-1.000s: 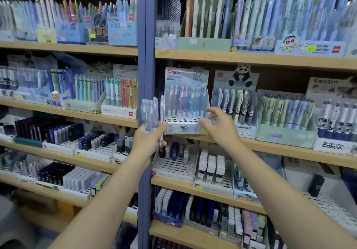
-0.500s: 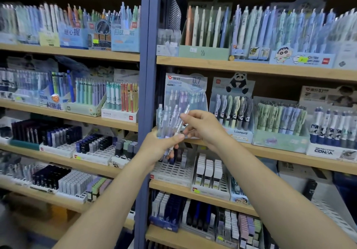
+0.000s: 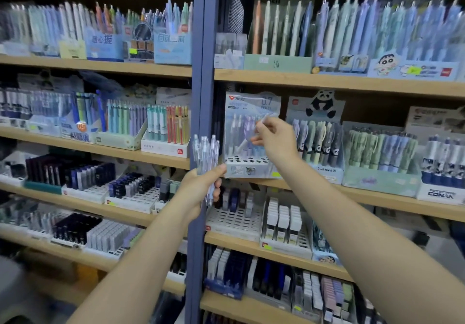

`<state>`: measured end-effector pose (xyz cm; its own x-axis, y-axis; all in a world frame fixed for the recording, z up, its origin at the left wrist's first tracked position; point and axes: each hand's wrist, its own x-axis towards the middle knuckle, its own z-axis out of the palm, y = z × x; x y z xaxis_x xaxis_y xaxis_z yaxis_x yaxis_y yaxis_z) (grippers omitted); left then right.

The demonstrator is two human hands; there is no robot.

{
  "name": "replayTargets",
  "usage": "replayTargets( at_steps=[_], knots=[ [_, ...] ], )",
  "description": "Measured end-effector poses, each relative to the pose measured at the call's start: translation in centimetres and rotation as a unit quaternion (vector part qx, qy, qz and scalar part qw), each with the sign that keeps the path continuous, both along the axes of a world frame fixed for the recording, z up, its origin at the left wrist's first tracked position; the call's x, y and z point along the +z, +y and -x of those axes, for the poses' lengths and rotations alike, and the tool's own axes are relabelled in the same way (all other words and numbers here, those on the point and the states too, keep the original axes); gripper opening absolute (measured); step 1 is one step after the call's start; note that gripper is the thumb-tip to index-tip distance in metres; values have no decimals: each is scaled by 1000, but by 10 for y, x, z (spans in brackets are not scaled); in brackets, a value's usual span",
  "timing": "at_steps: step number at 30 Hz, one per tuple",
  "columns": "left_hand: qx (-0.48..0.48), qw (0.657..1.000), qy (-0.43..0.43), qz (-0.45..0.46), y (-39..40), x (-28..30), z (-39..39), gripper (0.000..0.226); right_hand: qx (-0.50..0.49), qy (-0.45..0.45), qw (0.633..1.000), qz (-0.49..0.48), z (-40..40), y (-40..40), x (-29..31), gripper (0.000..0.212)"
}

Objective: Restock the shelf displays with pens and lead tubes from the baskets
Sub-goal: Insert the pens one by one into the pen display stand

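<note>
A person faces wooden shelves (image 3: 327, 82) crowded with pen displays, split by a dark blue upright post (image 3: 201, 97). Left of the post, boxes of pastel pens fill the upper shelves and trays of dark lead tubes (image 3: 130, 188) sit lower down. In front of the post, the left hand (image 3: 201, 188) grips a bundle of clear pens (image 3: 205, 155), its fingers curled round their lower barrels while the tops fan upward above the thumb. Just right of the bundle, on the middle shelf, stands a pale blue display box (image 3: 251, 167) marked 0.7, with rows of round holes in its base, some of them open. The right hand (image 3: 275, 137) is raised in front of this box, pinching a single clear pen (image 3: 251, 135) that slants with its lower end toward the pens already standing there. Beside it sits a panda-topped display (image 3: 319, 132), then green and blue pen boxes further right
</note>
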<state>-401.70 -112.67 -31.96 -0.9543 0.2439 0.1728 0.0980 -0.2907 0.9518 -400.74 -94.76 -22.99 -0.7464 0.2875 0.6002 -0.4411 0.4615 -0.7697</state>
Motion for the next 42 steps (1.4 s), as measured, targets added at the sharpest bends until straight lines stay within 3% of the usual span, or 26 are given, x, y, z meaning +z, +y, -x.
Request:
replayTargets(
  at_steps=[11, 17, 22, 26, 28, 31, 35, 42],
  knots=[
    [15, 1000, 17, 8, 6, 11, 11, 26, -60, -17, 985, -161, 15, -11, 20, 30],
    [14, 1000, 20, 8, 8, 8, 17, 31, -59, 10, 987, -151, 23, -15, 16, 31],
    [12, 1000, 20, -5, 8, 5, 20, 24, -53, 44, 986, -149, 25, -14, 11, 20],
    [12, 1000, 14, -12, 10, 4, 22, 26, -34, 9, 976, -216, 29, -15, 9, 18],
    [16, 1000, 8, -9, 11, 3, 23, 30, -32, -2, 975, -222, 30, -16, 7, 7],
    [17, 1000, 7, -8, 12, 2, 24, 34, -31, 11, 977, -213, 29, -17, 7, 34],
    [15, 1000, 4, -9, 12, 1, 24, 39, -53, 39, 961, -267, 30, -15, 8, 35],
    [11, 1000, 8, -6, 11, 2, 23, 40, -182, -9, 886, -426, 21, -3, 6, 58]
  ],
)
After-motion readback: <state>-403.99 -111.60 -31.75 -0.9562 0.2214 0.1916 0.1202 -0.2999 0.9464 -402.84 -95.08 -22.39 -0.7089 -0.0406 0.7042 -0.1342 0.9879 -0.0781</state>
